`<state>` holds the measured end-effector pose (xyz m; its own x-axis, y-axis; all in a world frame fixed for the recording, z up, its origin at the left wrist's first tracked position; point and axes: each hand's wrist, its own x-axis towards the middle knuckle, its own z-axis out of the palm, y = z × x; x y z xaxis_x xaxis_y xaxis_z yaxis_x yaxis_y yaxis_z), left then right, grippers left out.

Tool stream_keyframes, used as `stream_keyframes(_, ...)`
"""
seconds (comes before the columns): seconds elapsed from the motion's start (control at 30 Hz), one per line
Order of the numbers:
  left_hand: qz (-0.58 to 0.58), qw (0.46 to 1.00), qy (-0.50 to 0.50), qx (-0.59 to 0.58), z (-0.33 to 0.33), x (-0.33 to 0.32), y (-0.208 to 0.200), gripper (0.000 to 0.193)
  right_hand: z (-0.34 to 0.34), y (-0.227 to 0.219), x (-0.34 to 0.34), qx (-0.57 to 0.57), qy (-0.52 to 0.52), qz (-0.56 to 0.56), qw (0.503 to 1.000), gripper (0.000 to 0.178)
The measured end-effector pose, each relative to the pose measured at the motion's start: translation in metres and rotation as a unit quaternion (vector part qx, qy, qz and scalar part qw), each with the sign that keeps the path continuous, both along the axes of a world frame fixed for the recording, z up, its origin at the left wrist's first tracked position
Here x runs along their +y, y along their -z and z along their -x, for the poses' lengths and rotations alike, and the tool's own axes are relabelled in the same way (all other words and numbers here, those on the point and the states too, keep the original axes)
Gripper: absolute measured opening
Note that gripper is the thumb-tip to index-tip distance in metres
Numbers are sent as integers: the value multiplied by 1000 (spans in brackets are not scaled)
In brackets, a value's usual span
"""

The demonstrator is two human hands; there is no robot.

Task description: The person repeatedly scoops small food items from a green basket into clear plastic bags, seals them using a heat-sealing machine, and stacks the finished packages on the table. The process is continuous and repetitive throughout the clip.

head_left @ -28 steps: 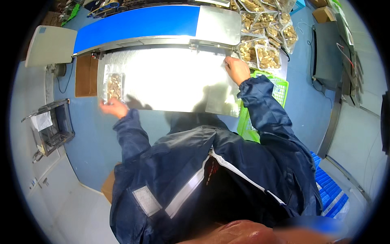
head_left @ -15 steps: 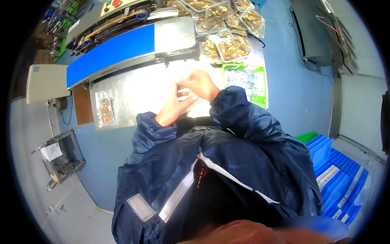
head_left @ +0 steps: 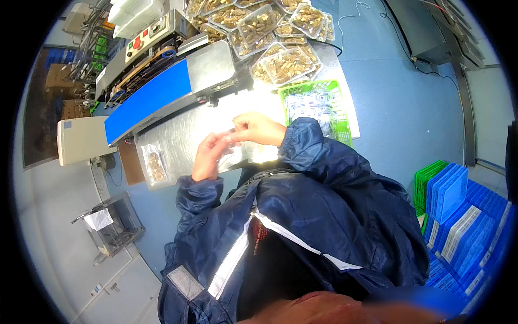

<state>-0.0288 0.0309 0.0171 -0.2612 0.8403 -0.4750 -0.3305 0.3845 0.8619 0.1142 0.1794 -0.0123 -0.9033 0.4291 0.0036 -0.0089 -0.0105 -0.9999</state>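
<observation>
Over the brightly lit table, my left hand [head_left: 206,155] and my right hand [head_left: 259,130] meet at the fingertips. The left fingers are closed on what looks like a clear plastic bag [head_left: 231,157], which hangs below them and is washed out by glare. My right hand is curled, thumb and fingers pinched; whatever is between them is too small and bright to make out. To the right of my hands stands a green basket [head_left: 346,121] of small white and blue packets. A filled clear bag [head_left: 155,165] of brownish dried pieces lies at the table's left end.
Beyond my hands runs a machine with a blue conveyor belt [head_left: 154,97] and a control panel [head_left: 144,43]. Clear trays [head_left: 288,66] of dried pieces are piled at the back. Blue crates [head_left: 447,191] are stacked at right, a metal frame stand [head_left: 116,224] stands at left.
My view has turned, so the table and machine appear tilted. My left hand has shifted left and its fingers have drawn together; my right hand has come lower, still pinched beside it.
</observation>
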Motion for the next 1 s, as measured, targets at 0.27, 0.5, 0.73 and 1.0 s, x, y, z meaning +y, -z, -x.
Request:
stream_keyframes(0.27, -86, 959, -80, 259, -20, -1, 8, 22, -2, -9, -14, 39, 16, -6, 999, 19)
stream_keyframes(0.5, 8, 973, -125, 193, -13, -16, 30, 20, -18, -5, -10, 8, 122, -175, 977, 18)
stream_keyframes(0.73, -4, 950, -303, 71, -7, -25, 73, 35, -25, 25, 4, 21, -56, -26, 998, 17)
stream_keyframes(1.0, 29, 836, -115, 536, 37, -59, 118, 43, -73, 105, 229, -412, 330, -343, 777, 30)
